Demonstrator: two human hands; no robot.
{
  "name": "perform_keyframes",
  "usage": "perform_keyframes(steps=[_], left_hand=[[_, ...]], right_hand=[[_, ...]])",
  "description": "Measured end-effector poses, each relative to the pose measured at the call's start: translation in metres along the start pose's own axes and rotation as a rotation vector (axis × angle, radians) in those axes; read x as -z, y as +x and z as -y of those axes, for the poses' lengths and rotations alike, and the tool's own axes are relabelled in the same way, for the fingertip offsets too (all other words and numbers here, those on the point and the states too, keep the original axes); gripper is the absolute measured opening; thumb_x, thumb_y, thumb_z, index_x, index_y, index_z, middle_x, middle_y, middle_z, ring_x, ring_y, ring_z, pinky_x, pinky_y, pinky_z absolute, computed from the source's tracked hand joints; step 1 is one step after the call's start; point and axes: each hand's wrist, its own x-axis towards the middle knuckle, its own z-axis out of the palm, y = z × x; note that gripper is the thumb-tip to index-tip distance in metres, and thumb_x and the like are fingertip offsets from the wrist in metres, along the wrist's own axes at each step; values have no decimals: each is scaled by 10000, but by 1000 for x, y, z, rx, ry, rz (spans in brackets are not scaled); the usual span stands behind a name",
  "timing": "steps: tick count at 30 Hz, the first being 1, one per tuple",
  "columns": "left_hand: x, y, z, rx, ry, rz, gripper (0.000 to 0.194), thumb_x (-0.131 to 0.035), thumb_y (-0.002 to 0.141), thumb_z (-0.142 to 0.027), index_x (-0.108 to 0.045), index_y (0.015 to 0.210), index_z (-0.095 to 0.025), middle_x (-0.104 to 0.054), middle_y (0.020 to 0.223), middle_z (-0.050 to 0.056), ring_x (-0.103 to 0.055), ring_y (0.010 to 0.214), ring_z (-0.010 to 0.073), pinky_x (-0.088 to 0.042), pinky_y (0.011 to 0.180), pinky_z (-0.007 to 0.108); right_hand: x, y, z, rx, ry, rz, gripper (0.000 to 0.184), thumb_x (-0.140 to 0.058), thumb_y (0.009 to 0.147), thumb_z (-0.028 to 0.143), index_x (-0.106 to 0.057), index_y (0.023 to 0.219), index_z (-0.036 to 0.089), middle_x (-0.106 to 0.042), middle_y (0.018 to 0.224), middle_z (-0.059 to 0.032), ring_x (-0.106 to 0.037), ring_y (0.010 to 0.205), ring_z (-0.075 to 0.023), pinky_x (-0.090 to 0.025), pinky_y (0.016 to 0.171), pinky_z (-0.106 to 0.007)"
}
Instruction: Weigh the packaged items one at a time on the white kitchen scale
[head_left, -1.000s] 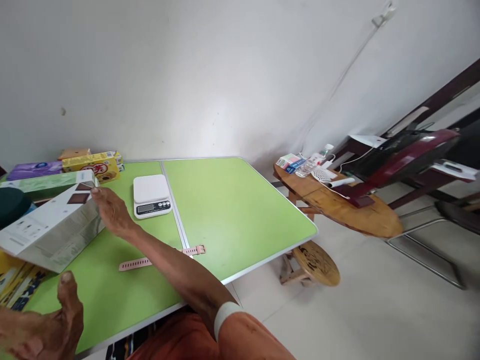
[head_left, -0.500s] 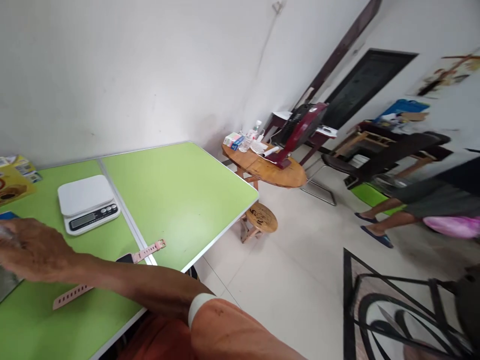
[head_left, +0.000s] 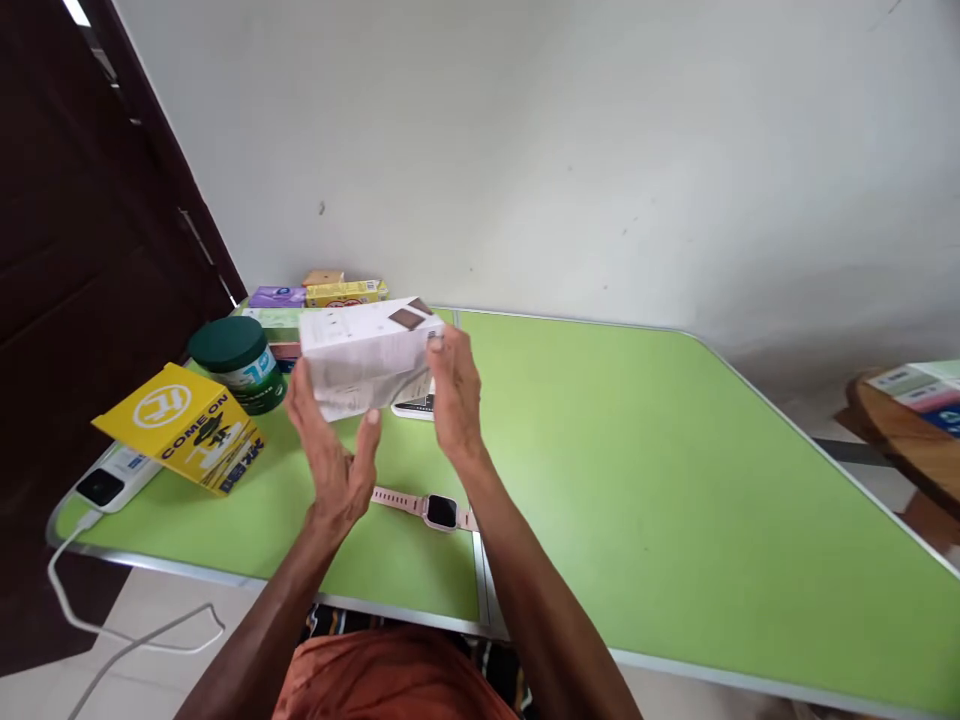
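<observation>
A white box [head_left: 360, 355] with dark square prints at one corner is held above the table, slightly blurred. My left hand [head_left: 334, 450] grips its near left side, thumb pointing up along the lower edge. Against the right end presses my right hand [head_left: 457, 390]. Behind and below the box, the kitchen scale [head_left: 416, 406] is mostly hidden; only its dark front panel and rim show. A smartwatch [head_left: 441, 512] with a pink strap lies on the green table [head_left: 637, 480] between my forearms, its right strap end covered by my right arm.
Left of my hands stand a yellow carton [head_left: 187, 430] and a green lidded tub [head_left: 240, 365]. A white device [head_left: 116, 480] with a cable [head_left: 135, 640] is at the table's left end. Several small boxes [head_left: 345, 292] line the back. A round wooden table [head_left: 892, 430] stands at the right.
My view has swung left from the room to the green table. Both hands are now in view on the white box; earlier only one arm reached across the table at the left.
</observation>
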Motion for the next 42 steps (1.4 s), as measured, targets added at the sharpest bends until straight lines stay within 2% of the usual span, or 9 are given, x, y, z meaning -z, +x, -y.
perform_keyframes(steps=[3,8,14,20,23,26,29,33,42], left_hand=[[-29,22,2,-132,-118,35,830,-572,996,-586,-207,1670,-267,-273,1717,152,-215,1627,350,-226,1317,562],[-80,55,32,-185,-232,110,820,-571,975,-666,-289,1628,-256,-333,1671,177,-321,1583,354,-281,1288,564],[-108,68,60,-151,-279,162,820,-553,956,-725,-327,1597,-266,-405,1624,175,-382,1547,345,-335,1259,552],[-107,75,64,-125,-330,210,825,-575,943,-729,-348,1568,-241,-433,1603,184,-433,1515,332,-403,1226,514],[-98,74,66,-93,-330,214,828,-575,941,-732,-363,1574,-242,-436,1620,176,-419,1531,336,-364,1257,517],[-92,67,79,36,-378,210,830,-565,950,-726,-354,1602,-258,-385,1687,157,-367,1578,335,-298,1302,512],[-92,60,102,303,-498,222,776,-571,956,-712,-422,1576,-270,-401,1698,132,-364,1592,310,-287,1317,475],[-97,59,132,637,-669,244,693,-541,978,-698,-532,1476,-217,-558,1576,164,-496,1514,292,-355,1289,475],[-97,58,143,681,-763,251,572,-630,970,-596,-634,1327,-149,-649,1471,193,-602,1414,296,-402,1261,473]], right_hand=[[21,22,-1,55,-69,-103,458,-491,998,702,-638,1139,291,-674,1175,-42,-589,1140,-247,-471,1035,-421],[46,51,-26,58,-98,-178,499,-496,982,729,-629,1115,267,-668,1150,-44,-582,1105,-243,-449,1036,-427],[54,67,-61,44,-119,-193,512,-532,960,707,-619,1134,233,-684,1196,-78,-603,1134,-249,-466,1033,-416],[58,66,-66,33,-163,-216,576,-528,949,732,-630,1192,220,-693,1268,-117,-608,1226,-278,-485,1061,-445],[66,57,-71,-29,-148,-230,640,-527,950,741,-614,1305,216,-653,1400,-147,-580,1321,-299,-471,1105,-474],[83,43,-89,-134,-169,-284,708,-489,941,773,-586,1374,221,-606,1468,-157,-564,1357,-305,-466,1120,-488],[103,28,-115,-197,-271,-272,683,-444,938,780,-637,1253,205,-662,1340,-158,-607,1255,-309,-473,1095,-502],[124,14,-142,-187,-361,-237,592,-421,952,737,-640,1121,214,-703,1144,-119,-641,1088,-280,-494,1034,-481],[130,10,-152,-177,-301,-237,497,-482,956,681,-660,1057,229,-723,1010,-71,-673,972,-246,-533,965,-440]])
